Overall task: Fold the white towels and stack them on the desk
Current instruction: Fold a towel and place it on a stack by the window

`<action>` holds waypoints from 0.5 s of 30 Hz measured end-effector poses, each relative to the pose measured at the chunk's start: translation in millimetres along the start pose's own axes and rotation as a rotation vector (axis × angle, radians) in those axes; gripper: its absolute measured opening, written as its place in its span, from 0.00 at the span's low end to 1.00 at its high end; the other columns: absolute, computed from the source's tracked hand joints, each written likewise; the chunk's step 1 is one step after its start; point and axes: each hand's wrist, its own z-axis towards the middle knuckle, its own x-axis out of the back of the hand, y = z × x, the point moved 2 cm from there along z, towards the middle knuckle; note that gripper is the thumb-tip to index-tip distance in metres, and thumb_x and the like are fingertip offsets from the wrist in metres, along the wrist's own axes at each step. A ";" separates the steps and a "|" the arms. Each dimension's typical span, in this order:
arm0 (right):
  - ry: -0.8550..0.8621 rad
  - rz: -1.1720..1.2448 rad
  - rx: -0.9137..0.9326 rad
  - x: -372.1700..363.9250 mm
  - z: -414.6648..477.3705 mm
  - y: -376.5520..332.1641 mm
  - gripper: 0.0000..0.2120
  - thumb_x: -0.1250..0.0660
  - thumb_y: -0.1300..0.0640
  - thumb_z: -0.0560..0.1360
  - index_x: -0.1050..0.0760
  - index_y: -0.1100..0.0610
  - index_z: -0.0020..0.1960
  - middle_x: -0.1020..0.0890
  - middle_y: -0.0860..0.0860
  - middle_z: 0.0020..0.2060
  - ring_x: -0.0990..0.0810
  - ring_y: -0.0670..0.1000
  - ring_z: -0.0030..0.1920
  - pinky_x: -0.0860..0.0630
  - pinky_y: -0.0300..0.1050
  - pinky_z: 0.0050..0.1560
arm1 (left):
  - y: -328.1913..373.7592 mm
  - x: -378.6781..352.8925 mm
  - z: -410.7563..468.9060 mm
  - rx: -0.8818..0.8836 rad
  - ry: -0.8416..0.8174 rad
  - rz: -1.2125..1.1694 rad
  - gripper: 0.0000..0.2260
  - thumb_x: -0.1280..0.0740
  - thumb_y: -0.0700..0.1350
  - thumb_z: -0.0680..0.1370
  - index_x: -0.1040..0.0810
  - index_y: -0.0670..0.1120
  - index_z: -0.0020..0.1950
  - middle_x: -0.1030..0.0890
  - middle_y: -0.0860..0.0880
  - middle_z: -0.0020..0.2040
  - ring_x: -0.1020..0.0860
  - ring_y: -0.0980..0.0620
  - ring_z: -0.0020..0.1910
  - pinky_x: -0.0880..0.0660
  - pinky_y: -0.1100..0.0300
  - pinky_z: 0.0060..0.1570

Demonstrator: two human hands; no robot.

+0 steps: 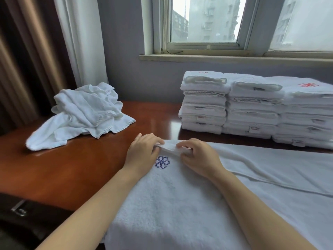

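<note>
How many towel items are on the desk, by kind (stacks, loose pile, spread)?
Folded towel stacks: 3
Crumpled towel pile: 1
Spread towel: 1
Total: 5

A large white terry towel lies spread across the lower middle and right of the frame, a blue embroidered emblem near its far edge. Both hands meet at that edge in the centre: the left hand and the right hand each pinch a narrow folded strip of the cloth, fingers curled over it. The glossy reddish-brown wooden desk shows at the left. At the centre left sits a crumpled heap of white towels. At the right, below the grey-framed window, three stacks of folded white towels stand side by side, touching.
</note>
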 end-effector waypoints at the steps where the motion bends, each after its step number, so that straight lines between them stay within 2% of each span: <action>1: -0.022 -0.005 0.005 0.0 -1.4 -0.2 0.18 0.33 0.57 0.69 0.20 0.43 0.57 0.24 0.41 0.43 0.22 0.48 0.47 0.30 0.43 0.41 | -0.1 1.1 -0.3 -0.006 0.021 -0.003 0.09 0.36 0.39 0.79 0.19 0.49 0.53 0.19 0.54 0.53 0.25 0.52 0.62 0.43 0.53 0.73; 4: -0.002 -0.017 0.025 1.5 -6.2 -1.6 0.21 0.34 0.59 0.68 0.21 0.45 0.59 0.24 0.40 0.45 0.22 0.49 0.49 0.29 0.43 0.42 | 1.6 5.4 -1.8 -0.016 0.102 -0.036 0.07 0.36 0.39 0.79 0.20 0.48 0.50 0.19 0.54 0.48 0.24 0.52 0.52 0.37 0.49 0.71; 7: 0.123 -0.052 0.056 10.7 -8.9 -7.0 0.17 0.33 0.59 0.71 0.19 0.46 0.57 0.18 0.43 0.49 0.20 0.49 0.50 0.29 0.41 0.41 | 3.2 16.0 -3.2 -0.002 0.200 -0.158 0.05 0.34 0.42 0.80 0.19 0.47 0.49 0.19 0.55 0.47 0.24 0.56 0.50 0.33 0.50 0.69; 11: 0.259 -0.077 0.150 35.4 -10.4 -23.4 0.07 0.32 0.56 0.75 0.16 0.49 0.49 0.17 0.45 0.44 0.18 0.50 0.45 0.24 0.45 0.38 | 0.5 40.7 0.9 0.045 0.153 -0.266 0.02 0.31 0.47 0.79 0.18 0.52 0.49 0.19 0.57 0.48 0.23 0.58 0.50 0.25 0.56 0.53; 15: 0.236 -0.090 0.229 48.5 -19.4 -35.9 0.06 0.31 0.55 0.76 0.16 0.47 0.47 0.20 0.45 0.40 0.20 0.49 0.40 0.24 0.45 0.35 | 0.2 63.3 -5.2 -0.018 0.086 -0.218 0.02 0.32 0.50 0.79 0.19 0.54 0.48 0.19 0.58 0.48 0.23 0.60 0.50 0.25 0.58 0.49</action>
